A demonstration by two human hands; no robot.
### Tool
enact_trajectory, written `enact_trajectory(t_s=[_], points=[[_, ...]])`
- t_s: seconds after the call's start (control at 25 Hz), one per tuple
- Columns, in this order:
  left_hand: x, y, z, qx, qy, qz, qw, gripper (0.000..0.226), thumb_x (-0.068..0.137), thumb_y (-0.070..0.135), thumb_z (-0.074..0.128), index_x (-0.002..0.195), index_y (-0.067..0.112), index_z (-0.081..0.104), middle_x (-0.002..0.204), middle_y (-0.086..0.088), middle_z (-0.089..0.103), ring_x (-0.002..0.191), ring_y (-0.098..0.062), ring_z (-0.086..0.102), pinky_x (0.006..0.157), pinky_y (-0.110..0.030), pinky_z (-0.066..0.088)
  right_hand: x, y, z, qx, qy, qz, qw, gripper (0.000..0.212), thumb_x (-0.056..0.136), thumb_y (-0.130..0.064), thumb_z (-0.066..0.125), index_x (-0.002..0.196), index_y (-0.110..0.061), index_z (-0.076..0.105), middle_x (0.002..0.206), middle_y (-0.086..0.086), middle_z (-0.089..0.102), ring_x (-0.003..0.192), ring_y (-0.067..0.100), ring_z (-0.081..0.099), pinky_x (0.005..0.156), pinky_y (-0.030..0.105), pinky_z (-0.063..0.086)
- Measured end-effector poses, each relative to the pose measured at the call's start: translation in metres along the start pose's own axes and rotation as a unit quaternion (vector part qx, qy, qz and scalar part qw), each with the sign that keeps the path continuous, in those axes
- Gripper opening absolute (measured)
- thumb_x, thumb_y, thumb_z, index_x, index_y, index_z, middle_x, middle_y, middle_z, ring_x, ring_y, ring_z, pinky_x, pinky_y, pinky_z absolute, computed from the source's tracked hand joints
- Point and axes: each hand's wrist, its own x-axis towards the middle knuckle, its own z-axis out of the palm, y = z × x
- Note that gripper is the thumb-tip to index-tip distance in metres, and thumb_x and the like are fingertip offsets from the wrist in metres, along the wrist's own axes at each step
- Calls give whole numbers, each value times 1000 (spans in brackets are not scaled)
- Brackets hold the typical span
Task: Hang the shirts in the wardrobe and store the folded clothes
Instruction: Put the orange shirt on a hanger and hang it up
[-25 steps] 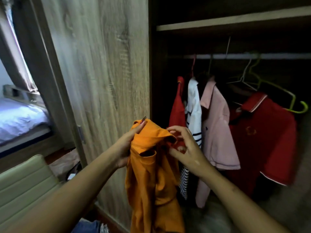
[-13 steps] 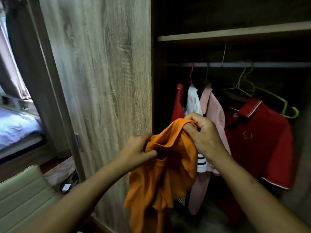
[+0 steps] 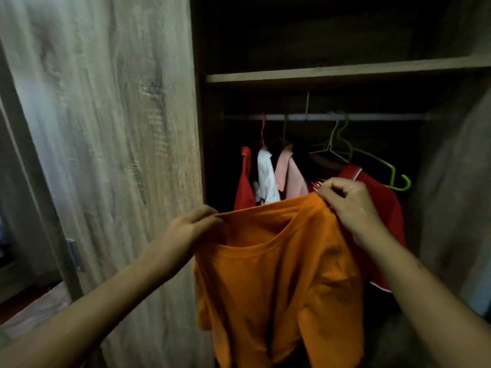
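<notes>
An orange T-shirt [image 3: 276, 282] hangs spread out in front of the open wardrobe. My left hand [image 3: 190, 225] pinches its left shoulder and my right hand [image 3: 348, 203] pinches its right shoulder, with the neck opening between them. Behind it, on the rail [image 3: 318, 117], hang a red garment [image 3: 245, 179], a white shirt [image 3: 267, 179], a pink shirt [image 3: 291, 176] and a red polo [image 3: 385, 205]. A bare lime-green hanger [image 3: 382, 166] and a bare white wire hanger [image 3: 330, 144] hang above the red polo.
The wooden wardrobe door [image 3: 111, 144] stands close on the left. A shelf [image 3: 345, 71] runs above the rail. A pale panel [image 3: 457, 208] closes the right side. The wardrobe interior is dark.
The bunched orange shirt has been pulled open and raised; my hands moved apart to its two shoulders. The view has tilted up toward the rail and shelf.
</notes>
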Motion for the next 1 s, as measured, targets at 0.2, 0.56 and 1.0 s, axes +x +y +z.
enact_trajectory(t_s=[0.2, 0.56, 1.0], points=[[59, 52, 36, -38, 58, 69, 995, 22, 84, 19, 54, 105, 22, 61, 114, 18, 46, 101, 13, 46, 88, 0, 33, 18, 15, -41, -63, 41, -10, 997, 23, 86, -13, 60, 64, -14, 66, 49, -6, 55, 43, 0, 46, 46, 16, 36], [141, 86, 75, -39, 40, 78, 995, 43, 77, -16, 54, 103, 16, 62, 110, 10, 54, 101, 1, 50, 88, -7, 42, 73, 94, -130, -313, 177, -9, 933, 26, 80, -2, 63, 105, -1, 68, 110, 18, 68, 102, 30, 64, 88, 28, 45], [153, 92, 99, -55, 35, 30, 997, 30, 84, -11, 53, 100, 11, 65, 102, 11, 53, 94, 4, 50, 85, 0, 39, 110, 141, -113, -290, 111, 110, 944, 20, 86, -6, 58, 103, -2, 69, 101, 21, 65, 94, 33, 62, 76, 27, 41]])
